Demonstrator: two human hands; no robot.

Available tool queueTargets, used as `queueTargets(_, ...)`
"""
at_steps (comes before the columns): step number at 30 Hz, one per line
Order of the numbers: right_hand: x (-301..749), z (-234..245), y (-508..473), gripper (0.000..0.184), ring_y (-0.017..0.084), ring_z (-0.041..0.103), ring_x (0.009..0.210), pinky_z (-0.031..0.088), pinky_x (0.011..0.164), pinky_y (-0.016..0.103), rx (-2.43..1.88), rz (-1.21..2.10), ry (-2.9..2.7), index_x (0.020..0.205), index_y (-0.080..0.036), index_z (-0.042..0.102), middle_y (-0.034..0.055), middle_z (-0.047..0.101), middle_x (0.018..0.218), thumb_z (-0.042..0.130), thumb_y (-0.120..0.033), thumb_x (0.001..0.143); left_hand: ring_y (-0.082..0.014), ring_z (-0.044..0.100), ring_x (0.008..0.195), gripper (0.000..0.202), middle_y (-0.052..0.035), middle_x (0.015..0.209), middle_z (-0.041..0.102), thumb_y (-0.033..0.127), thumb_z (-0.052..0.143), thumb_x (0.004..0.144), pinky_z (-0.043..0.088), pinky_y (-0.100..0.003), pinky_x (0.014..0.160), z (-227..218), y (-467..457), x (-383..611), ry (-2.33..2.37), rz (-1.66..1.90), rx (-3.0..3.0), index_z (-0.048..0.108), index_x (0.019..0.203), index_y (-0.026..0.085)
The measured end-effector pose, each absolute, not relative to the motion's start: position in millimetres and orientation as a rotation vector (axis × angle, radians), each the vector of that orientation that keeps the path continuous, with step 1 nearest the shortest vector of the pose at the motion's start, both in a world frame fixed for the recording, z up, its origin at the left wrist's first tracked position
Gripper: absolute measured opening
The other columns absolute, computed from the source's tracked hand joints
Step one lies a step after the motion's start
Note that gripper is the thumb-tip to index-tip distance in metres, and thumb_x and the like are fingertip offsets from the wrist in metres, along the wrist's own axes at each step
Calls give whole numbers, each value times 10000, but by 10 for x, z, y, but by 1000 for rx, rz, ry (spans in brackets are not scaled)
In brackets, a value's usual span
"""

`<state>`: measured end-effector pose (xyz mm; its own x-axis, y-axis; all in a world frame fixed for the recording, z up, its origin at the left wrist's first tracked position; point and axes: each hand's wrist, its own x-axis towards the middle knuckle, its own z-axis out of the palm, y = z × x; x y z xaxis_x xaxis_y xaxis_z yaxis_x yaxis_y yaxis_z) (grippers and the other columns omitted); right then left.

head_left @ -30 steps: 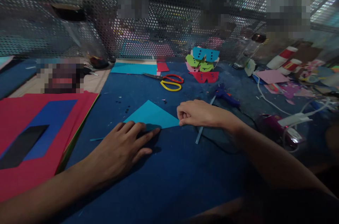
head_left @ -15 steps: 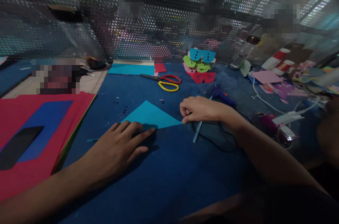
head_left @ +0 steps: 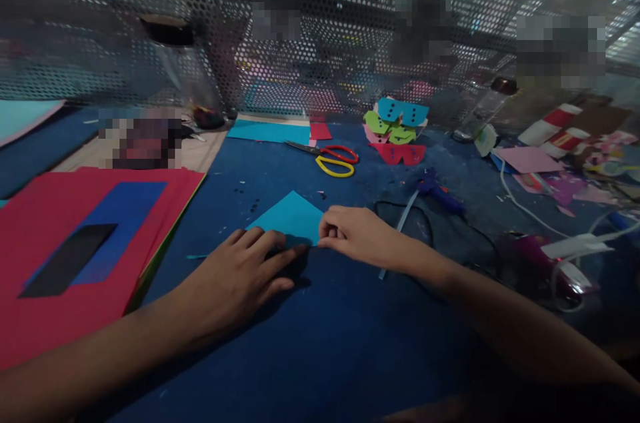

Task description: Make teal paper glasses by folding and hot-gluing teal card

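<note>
A sheet of light blue paper [head_left: 289,213], folded to a triangle, lies on the dark blue tabletop with its point away from me. My left hand [head_left: 245,269] rests on its left part and near edge, fingers spread and the index finger along the fold. My right hand [head_left: 360,233] is closed, its fingertips curled and pressed together at the right part of the same edge, covering that corner. Beyond the paper lie scissors [head_left: 330,157] with one red and one yellow handle. A blue glue gun [head_left: 440,193] with a clear glue stick [head_left: 400,226] lies right of my right hand.
Red sheets [head_left: 60,209] with a blue piece [head_left: 140,209] and a black strip [head_left: 75,259] lie at left. Paper masks [head_left: 400,133] and a blue sheet [head_left: 270,131] are at the back, before a perforated metal screen [head_left: 320,63]. Paper scraps, cables and a magenta device [head_left: 543,256] lie right.
My right hand has slid left along the paper's near edge, from the right corner towards my left hand. The left hand stays on the paper. The view has turned slightly left.
</note>
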<state>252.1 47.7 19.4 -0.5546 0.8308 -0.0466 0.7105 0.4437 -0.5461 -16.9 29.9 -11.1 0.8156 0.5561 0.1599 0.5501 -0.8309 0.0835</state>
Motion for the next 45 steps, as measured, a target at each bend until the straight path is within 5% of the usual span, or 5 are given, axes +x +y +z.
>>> queueTargets(16, 2552, 153, 505, 72, 123, 607, 774, 405, 684, 249, -1370, 786, -2478, 918, -201, 676, 5, 680, 947, 712, -255, 950, -246, 630, 1037, 360, -84, 1224, 693, 370, 467, 1083, 426, -409, 891, -136, 121, -429, 1014, 351, 3033, 603, 1362, 186)
queueTargets(29, 2557, 160, 521, 80, 126, 604, 776, 403, 676, 249, -1359, 815, -2483, 911, -196, 668, 4, 676, 933, 709, -252, 950, -275, 631, 1058, 417, -67, 1289, 692, 467, 480, 1064, 449, -446, 909, -171, -28, -629, 1285, 253, 2882, 594, 1406, 255)
queueTargets(45, 2568, 147, 516, 80, 122, 605, 753, 395, 660, 254, -1370, 828, -2467, 911, -203, 667, 2, 680, 936, 697, -265, 951, -318, 654, 1007, 406, -129, 1139, 727, 397, 401, 1082, 527, -511, 860, -133, -77, -822, 1367, 382, 2961, 710, 1223, 175)
